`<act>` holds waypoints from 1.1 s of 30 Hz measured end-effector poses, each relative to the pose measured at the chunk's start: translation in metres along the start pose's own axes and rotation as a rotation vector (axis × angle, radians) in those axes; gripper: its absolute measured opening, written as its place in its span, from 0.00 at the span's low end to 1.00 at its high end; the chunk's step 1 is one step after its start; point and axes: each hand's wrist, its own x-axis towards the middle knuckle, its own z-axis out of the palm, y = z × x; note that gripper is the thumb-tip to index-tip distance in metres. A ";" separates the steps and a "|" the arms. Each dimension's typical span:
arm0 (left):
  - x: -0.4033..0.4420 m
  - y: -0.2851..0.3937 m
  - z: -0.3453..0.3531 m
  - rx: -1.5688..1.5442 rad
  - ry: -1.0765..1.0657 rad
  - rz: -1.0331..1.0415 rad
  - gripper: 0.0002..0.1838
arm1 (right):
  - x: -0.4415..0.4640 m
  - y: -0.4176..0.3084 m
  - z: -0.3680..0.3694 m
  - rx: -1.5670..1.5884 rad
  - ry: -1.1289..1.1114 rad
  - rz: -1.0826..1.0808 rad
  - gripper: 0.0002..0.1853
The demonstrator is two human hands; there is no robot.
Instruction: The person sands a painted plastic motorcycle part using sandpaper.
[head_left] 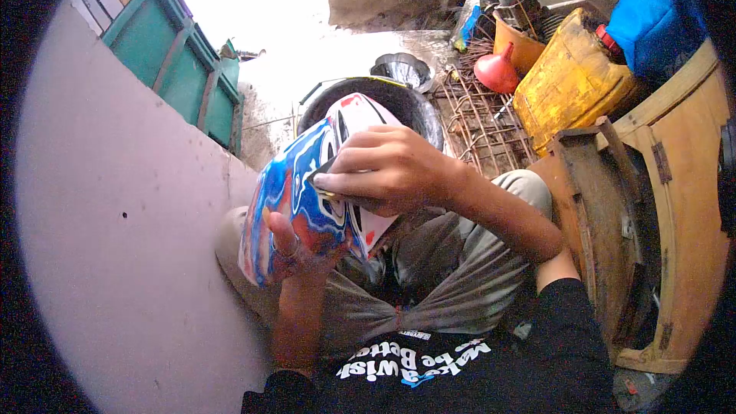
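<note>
Head view, and right in the middle of it sits a helmet-like shell swirled in glossy blue, white and red (305,155), up above my lap and between my two hands. Its long axis runs on a slant, from the near left by the wall up to the far right, where the white part is.

Now look at the right hand (377,172): that grip is pinching a small, dark, flat piece (325,172) between thumb and fingers, its edge right against the shell. So here's the relation that counts: the blue side spreads out to the left of my right grip, and that hand comes across from the right, nearer the white end. My left hand (295,244) has the near, lower end, one digit laid along the blue and red surface; how the hidden fingers sit underneath, I can't tell.

Further out, grey trousers (483,264) below, knees wide. Beyond the shell, a round black tub (426,107), a fluted silvery bowl (402,69) just past it. Off to the right, rusty wire grid (479,119), red plastic funnel (497,70), grimy yellow jerrycan (571,80). And close on my left, the pale painted wall (123,261).
</note>
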 end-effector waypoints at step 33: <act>0.000 0.005 0.017 0.128 0.065 0.098 0.67 | -0.008 0.017 0.000 -0.002 0.024 0.063 0.17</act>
